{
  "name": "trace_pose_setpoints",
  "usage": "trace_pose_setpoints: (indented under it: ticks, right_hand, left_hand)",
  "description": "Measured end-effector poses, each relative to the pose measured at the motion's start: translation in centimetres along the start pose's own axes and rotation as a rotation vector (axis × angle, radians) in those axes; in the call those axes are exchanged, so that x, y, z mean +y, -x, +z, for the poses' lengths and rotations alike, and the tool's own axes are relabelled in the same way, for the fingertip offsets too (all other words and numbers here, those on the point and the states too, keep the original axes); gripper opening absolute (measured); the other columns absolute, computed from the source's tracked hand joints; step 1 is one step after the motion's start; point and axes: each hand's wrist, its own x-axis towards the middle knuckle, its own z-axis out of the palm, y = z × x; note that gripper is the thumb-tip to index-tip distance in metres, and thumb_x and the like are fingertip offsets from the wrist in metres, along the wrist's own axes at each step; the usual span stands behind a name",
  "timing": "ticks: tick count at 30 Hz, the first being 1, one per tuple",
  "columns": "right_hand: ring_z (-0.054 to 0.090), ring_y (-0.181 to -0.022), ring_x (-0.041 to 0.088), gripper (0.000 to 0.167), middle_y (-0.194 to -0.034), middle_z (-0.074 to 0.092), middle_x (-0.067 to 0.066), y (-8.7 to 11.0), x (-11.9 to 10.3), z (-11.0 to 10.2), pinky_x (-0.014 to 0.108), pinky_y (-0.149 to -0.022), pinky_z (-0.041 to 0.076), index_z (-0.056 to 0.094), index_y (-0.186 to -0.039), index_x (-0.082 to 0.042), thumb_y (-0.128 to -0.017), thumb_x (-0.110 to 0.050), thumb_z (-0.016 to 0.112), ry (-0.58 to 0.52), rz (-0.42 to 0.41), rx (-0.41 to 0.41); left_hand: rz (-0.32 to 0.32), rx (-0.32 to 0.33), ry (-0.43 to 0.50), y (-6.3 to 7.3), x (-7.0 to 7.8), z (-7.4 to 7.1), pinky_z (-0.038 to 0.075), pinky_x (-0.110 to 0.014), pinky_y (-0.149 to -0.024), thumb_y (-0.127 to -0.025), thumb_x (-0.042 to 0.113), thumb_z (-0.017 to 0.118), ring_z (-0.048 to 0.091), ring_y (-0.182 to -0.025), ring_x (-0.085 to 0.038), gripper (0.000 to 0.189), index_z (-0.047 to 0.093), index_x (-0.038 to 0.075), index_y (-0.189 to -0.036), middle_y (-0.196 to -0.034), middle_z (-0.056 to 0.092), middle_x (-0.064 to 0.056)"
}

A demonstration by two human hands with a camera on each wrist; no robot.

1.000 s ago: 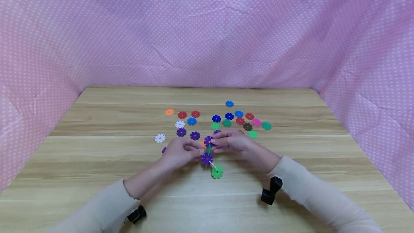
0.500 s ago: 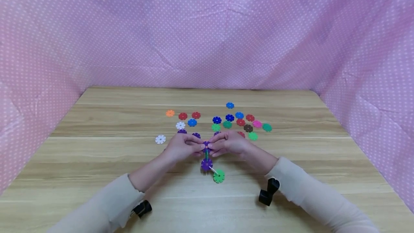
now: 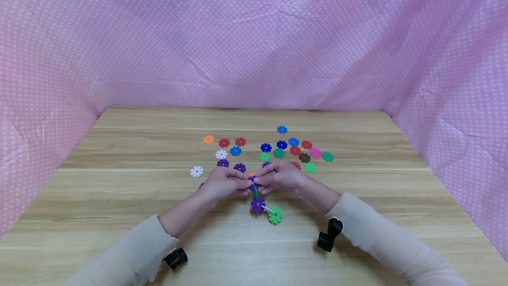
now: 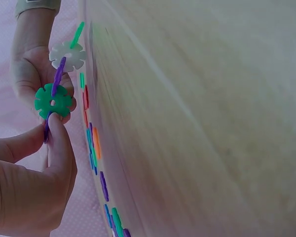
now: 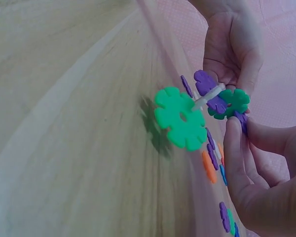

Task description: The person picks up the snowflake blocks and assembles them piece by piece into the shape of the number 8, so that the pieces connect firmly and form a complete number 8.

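Observation:
My left hand (image 3: 223,183) and my right hand (image 3: 282,175) meet over the table, pinching one purple notched disc (image 3: 252,182) from opposite sides. Linked to it is a dark green flower-shaped disc (image 4: 41,100), seen broad side on in the left wrist view. A second purple disc (image 3: 257,205) joins on below, slotted crosswise. After that come a white disc (image 4: 75,58) and a light green disc (image 5: 171,117) at the free end. This chain hangs down toward the person. Fingertips cover much of the held purple disc.
Loose notched discs lie flat beyond the hands on the wooden table (image 3: 119,180). Among them are an orange disc (image 3: 208,139), a white disc (image 3: 196,171), a brown disc (image 3: 304,157) and a pink disc (image 3: 315,152). A pink dotted cloth (image 3: 254,56) surrounds the table's back and sides.
My left hand has come in to pinch the purple disc that the right hand held, and both hands have drawn slightly nearer. The chain's free end has swung a little to the right.

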Motion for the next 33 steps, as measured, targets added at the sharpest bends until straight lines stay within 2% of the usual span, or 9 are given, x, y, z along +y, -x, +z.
trace_pose_setpoints:
  ticks: [7, 13, 18, 22, 26, 28, 33]
  right_hand:
    - [0.072, -0.069, 0.012, 0.025, -0.091, 0.076, 0.010, 0.0, 0.2, 0.0, 0.030, -0.074, 0.061, 0.068, -0.109, 0.005, -0.088, -0.009, 0.068, 0.013, 0.007, -0.003]
    - [0.072, -0.074, 0.013, 0.029, -0.089, 0.076, 0.008, 0.3, 0.1, -0.6, 0.033, -0.078, 0.061, 0.066, -0.113, 0.006, -0.089, -0.010, 0.067, 0.025, -0.006, -0.007]
    - [0.074, -0.084, 0.021, 0.033, -0.097, 0.075, 0.014, 0.8, -0.6, -2.5, 0.039, -0.084, 0.059, 0.064, -0.116, 0.006, -0.088, -0.011, 0.069, 0.077, -0.062, 0.067]
    - [0.073, -0.088, 0.023, 0.029, -0.104, 0.073, 0.019, 1.3, -0.9, -4.2, 0.036, -0.081, 0.060, 0.067, -0.112, 0.004, -0.088, -0.011, 0.069, 0.282, -0.126, 0.165]
    - [0.071, -0.083, 0.017, 0.022, -0.098, 0.074, 0.015, 1.7, -0.7, -5.1, 0.028, -0.074, 0.060, 0.071, -0.103, 0.001, -0.085, -0.010, 0.072, 0.601, -0.225, 0.252]
    - [0.070, -0.081, 0.015, 0.020, -0.093, 0.074, 0.012, 1.8, -0.5, -5.1, 0.026, -0.071, 0.060, 0.072, -0.099, -0.001, -0.082, -0.010, 0.075, 0.721, -0.250, 0.282]
    - [0.066, -0.078, 0.011, 0.015, -0.088, 0.073, 0.002, 2.1, -0.1, -4.6, 0.024, -0.070, 0.058, 0.074, -0.091, -0.010, -0.077, -0.008, 0.079, 0.909, -0.246, 0.296]
  left_hand:
    - [-0.027, -0.012, 0.045, -0.2, -0.4, 0.2, 0.060, -0.029, -0.076, -0.086, 0.002, 0.068, 0.072, -0.074, -0.014, 0.015, 0.072, -0.002, -0.100, -0.098, 0.072, -0.016]
    - [-0.043, -0.020, 0.078, -0.2, -0.4, 0.3, 0.061, -0.028, -0.076, -0.086, 0.000, 0.067, 0.071, -0.073, -0.013, 0.017, 0.070, -0.003, -0.102, -0.099, 0.071, -0.017]
    - [-0.034, -0.014, 0.074, -0.3, -0.2, -0.1, 0.060, -0.029, -0.077, -0.087, 0.003, 0.067, 0.071, -0.073, -0.012, 0.018, 0.070, -0.001, -0.104, -0.098, 0.072, -0.015]
    - [-0.020, -0.005, 0.060, -0.3, 0.1, -0.4, 0.060, -0.030, -0.079, -0.087, 0.005, 0.067, 0.071, -0.073, -0.011, 0.017, 0.070, 0.000, -0.103, -0.099, 0.073, -0.014]
    - [-0.021, -0.012, 0.064, -0.3, 0.2, -0.5, 0.060, -0.029, -0.079, -0.088, 0.004, 0.066, 0.070, -0.073, -0.010, 0.017, 0.070, -0.001, -0.103, -0.100, 0.072, -0.014]
    - [-0.021, -0.014, 0.074, -0.3, 0.2, -0.5, 0.060, -0.029, -0.079, -0.088, 0.003, 0.066, 0.070, -0.073, -0.010, 0.017, 0.069, -0.002, -0.104, -0.099, 0.072, -0.015]
    - [-0.023, -0.018, 0.081, -0.4, 0.1, -0.4, 0.060, -0.031, -0.081, -0.087, 0.002, 0.066, 0.070, -0.073, -0.011, 0.018, 0.069, -0.002, -0.105, -0.099, 0.072, -0.015]
